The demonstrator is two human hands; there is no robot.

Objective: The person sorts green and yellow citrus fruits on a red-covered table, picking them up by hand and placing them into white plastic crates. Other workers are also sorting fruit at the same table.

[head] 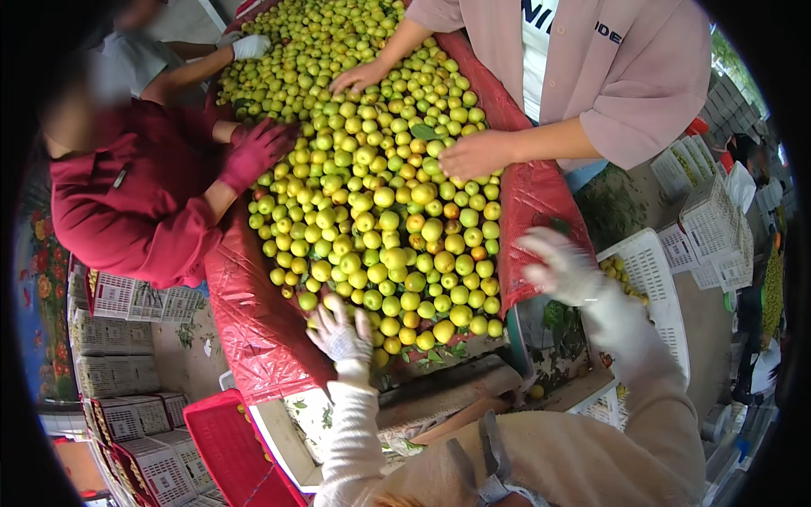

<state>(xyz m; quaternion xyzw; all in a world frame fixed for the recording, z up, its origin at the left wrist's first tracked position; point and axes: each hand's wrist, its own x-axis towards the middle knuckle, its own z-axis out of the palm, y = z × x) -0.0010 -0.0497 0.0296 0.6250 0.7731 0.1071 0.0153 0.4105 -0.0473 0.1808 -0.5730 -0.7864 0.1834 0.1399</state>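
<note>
A thick layer of small yellow-green fruit, which look like jujubes [393, 222], covers the sorting table in front of me. Some have reddish-brown patches. My left hand [342, 336], in a pale knitted glove, rests with spread fingers at the near left edge of the fruit, touching some of it. Motion blurs my right hand [561, 266], also in a pale glove. It is over the table's right side, between the red sheeting [538, 209] and a white plastic crate [662, 298] with fruit inside. Its fingers look apart, and no fruit shows between them.
Opposite on the right, a person's bare hands [478, 154] are on the fruit. At left are a co-worker's maroon glove [260, 152] and another person's white glove [251, 47]. A roller [450, 390] lies before me. A red crate [237, 443] and stacked white crates [114, 336] stand left.
</note>
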